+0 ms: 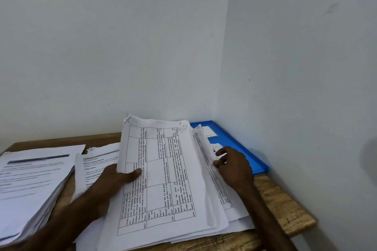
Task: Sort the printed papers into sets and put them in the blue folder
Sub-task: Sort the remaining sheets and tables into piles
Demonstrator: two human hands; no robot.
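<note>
A sheaf of printed papers with a ruled table (163,179) is raised off the desk in the middle. My left hand (116,179) grips its left edge, thumb on the top sheet. Under and to the right lie more printed sheets (216,187); my right hand (234,165) rests on them with fingertips pinching a sheet edge. The blue folder (240,144) lies flat in the back right corner by the wall, partly covered by the sheets, with a white label showing.
A thick stack of printed pages (32,185) sits at the left of the wooden desk (283,206). Another thin set of pages (95,167) lies between that stack and my left hand. Walls close in behind and on the right; the desk's right edge is near.
</note>
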